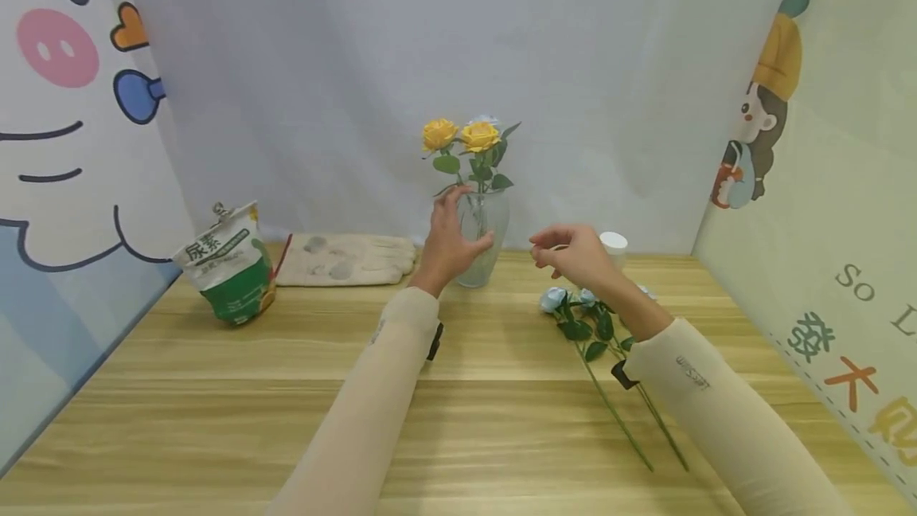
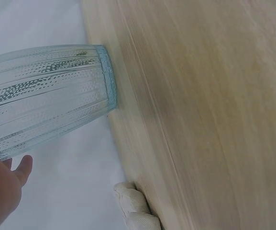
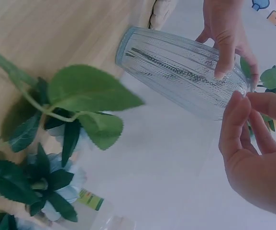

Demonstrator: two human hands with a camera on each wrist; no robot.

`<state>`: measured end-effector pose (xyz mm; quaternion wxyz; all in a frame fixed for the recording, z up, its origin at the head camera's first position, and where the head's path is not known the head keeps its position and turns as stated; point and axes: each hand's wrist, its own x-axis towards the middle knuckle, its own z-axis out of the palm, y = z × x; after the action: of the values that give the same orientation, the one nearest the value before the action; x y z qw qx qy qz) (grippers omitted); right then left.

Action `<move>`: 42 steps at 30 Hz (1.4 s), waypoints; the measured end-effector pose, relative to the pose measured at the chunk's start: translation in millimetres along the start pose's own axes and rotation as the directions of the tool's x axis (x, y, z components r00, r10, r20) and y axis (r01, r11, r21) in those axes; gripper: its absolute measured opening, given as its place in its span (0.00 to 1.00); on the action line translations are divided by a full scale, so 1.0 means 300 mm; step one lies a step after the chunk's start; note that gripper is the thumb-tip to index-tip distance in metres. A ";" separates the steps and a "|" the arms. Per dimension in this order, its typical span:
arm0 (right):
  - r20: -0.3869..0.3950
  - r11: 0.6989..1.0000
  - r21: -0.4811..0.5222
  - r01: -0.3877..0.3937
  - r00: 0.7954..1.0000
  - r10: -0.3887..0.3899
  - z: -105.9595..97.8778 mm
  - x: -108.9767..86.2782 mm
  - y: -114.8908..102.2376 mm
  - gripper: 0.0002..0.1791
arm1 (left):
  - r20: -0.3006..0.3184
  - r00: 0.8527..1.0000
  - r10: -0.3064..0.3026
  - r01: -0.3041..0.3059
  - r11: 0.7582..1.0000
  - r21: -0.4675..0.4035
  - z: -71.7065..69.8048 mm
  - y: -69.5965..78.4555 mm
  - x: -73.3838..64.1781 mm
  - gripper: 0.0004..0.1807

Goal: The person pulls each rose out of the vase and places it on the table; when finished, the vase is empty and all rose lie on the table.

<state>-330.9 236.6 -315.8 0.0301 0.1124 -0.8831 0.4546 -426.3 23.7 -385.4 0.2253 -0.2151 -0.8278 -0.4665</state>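
Note:
A clear ribbed glass vase (image 1: 494, 237) stands upright near the back of the table. Two yellow roses (image 1: 480, 136) rise from it, with a pale blue bloom (image 1: 484, 119) partly hidden behind. My left hand (image 1: 449, 241) holds the vase's upper left side, fingers at the rim and thumb across the front. Just right of the vase my right hand (image 1: 576, 253) hovers, fingers loosely bent, thumb and index tips close together. No object shows between those fingertips (image 3: 237, 98). Pale blue roses (image 1: 554, 299) with green stems lie below my right hand, partly covered by the forearm.
A white-capped container (image 1: 614, 243) stands behind my right hand. Left of the vase lies a pair of cream gloves (image 1: 351, 259). Farther left stands a green and white bag (image 1: 232, 269) clipped at its top. Back curtain (image 1: 344, 62) and printed side panels border the wooden table (image 1: 236, 404).

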 end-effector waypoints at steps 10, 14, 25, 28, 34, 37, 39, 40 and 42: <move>-0.149 0.998 0.003 0.070 0.986 -0.069 0.053 0.078 -0.080 0.12 | 0.022 1.000 -0.020 0.020 1.000 0.016 -0.015 0.005 -0.010 0.42; -0.208 0.994 -0.002 0.109 0.972 -0.107 0.082 0.099 -0.106 0.11 | 0.020 1.000 -0.019 0.019 1.000 0.007 -0.011 -0.002 -0.011 0.42; -0.303 0.984 -0.019 0.176 0.937 -0.174 0.132 0.152 -0.190 0.13 | 0.004 1.000 0.004 -0.004 1.000 0.017 -0.009 -0.008 -0.002 0.45; -0.317 0.979 -0.055 0.199 0.926 -0.206 0.144 0.180 -0.206 0.14 | 0.002 1.000 0.001 -0.001 1.000 0.021 -0.012 -0.007 -0.002 0.44; -0.339 0.972 -0.128 0.195 0.913 -0.228 0.164 0.223 -0.229 0.17 | 0.012 1.000 -0.016 0.016 1.000 -0.006 -0.002 -0.011 -0.005 0.43; -0.325 0.973 -0.167 0.160 0.923 -0.207 0.164 0.234 -0.238 0.19 | 0.018 1.000 -0.019 0.019 1.000 -0.014 0.000 -0.007 -0.004 0.43; -0.312 0.971 -0.190 0.143 0.929 -0.198 0.163 0.242 -0.243 0.20 | 0.019 1.000 -0.023 0.023 1.000 -0.014 -0.001 -0.002 -0.001 0.44; -0.306 0.971 -0.196 0.137 0.932 -0.193 0.162 0.244 -0.244 0.20 | 0.023 0.999 -0.027 0.027 1.000 -0.010 0.000 0.000 -0.002 0.44; -0.301 0.969 -0.209 0.130 0.935 -0.190 0.162 0.250 -0.242 0.20 | 0.031 0.999 -0.036 0.036 0.999 -0.009 0.000 0.004 -0.003 0.44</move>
<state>-385.0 143.6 -274.8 0.2194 0.1059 -0.8930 0.3785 -424.8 24.0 -385.0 0.2031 -0.2083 -0.8327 -0.4710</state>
